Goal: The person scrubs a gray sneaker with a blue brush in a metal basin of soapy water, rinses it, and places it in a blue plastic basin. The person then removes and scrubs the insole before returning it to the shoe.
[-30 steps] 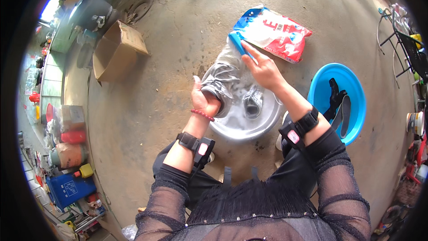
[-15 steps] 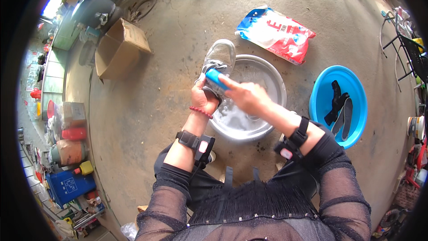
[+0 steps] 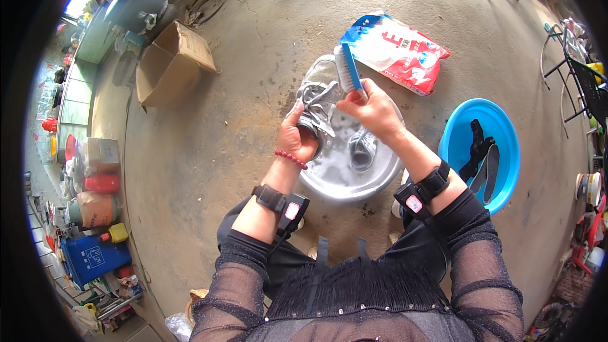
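Observation:
My left hand (image 3: 297, 137) grips a grey lace-up shoe (image 3: 318, 92) by its heel end, toe pointing away from me, over the left side of a basin. Its laces hang loose. My right hand (image 3: 375, 109) is closed on the handle of a blue scrub brush (image 3: 349, 68), held up beside the shoe's toe with its white bristles facing left, apart from the shoe. Below, the round grey-white basin (image 3: 347, 194) holds sudsy water. A second grey shoe (image 3: 361, 151) lies in that water, partly sunk.
A red, white and blue plastic bag (image 3: 405, 54) lies beyond the basin. To the right stands a blue tub (image 3: 451, 152) with black socks (image 3: 476, 145) and grey insoles (image 3: 486, 174). An open cardboard box (image 3: 174, 66) sits at the far left. Clutter lines both side walls.
The brush has come off the shoe, moving up and right, and its bristles now show. The shoe has turned so its laces are visible. The second shoe in the basin has come into view.

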`<state>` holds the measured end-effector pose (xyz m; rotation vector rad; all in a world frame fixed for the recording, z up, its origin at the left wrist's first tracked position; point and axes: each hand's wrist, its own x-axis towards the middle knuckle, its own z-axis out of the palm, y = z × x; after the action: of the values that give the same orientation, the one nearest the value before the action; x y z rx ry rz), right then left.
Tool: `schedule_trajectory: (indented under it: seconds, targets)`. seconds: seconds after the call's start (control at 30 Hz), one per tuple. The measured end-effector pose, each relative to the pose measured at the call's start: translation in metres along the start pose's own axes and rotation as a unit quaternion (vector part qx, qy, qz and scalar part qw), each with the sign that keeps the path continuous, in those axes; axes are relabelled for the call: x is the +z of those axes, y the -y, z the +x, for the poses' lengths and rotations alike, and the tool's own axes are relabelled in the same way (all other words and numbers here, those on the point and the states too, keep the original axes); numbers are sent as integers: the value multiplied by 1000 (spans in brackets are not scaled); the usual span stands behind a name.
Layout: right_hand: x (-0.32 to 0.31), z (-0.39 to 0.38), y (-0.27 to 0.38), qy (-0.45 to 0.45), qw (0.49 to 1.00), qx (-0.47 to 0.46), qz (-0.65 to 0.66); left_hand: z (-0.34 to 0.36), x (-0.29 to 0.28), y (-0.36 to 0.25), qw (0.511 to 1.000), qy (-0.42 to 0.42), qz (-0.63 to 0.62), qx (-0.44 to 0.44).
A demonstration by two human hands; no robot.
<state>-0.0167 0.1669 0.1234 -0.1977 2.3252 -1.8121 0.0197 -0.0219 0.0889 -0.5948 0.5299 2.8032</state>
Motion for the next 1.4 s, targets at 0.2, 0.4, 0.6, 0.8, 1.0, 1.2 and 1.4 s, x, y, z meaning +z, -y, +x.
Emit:
schedule_trajectory:
  seconds: [0.2,0.4,0.6,0.8,1.0,1.2,1.4]
  targets:
    - [24,-7,-1,11,1000,2,5,3,-1,13,997,-53,52,-13]
    - [27,-14,-5,40,999,12,-26,4,3,16,999,-23,46,-15]
    - [22,-17,-4,78,995,52,-26,2,7,10,997,-70,-20,-4]
    - [10,-11,-5,110,992,46,-25,2,6,6,998,-59,-12,4]
    - [-4,-11,-7,202,972,49,-109,6,1,5,998,-59,-28,10]
    - [-8,-2,-10,107,992,68,0,6,-1,4,999,-46,-23,-2]
    - [0,4,-17,-1,998,21,-51,4,1,10,999,-18,-29,-31]
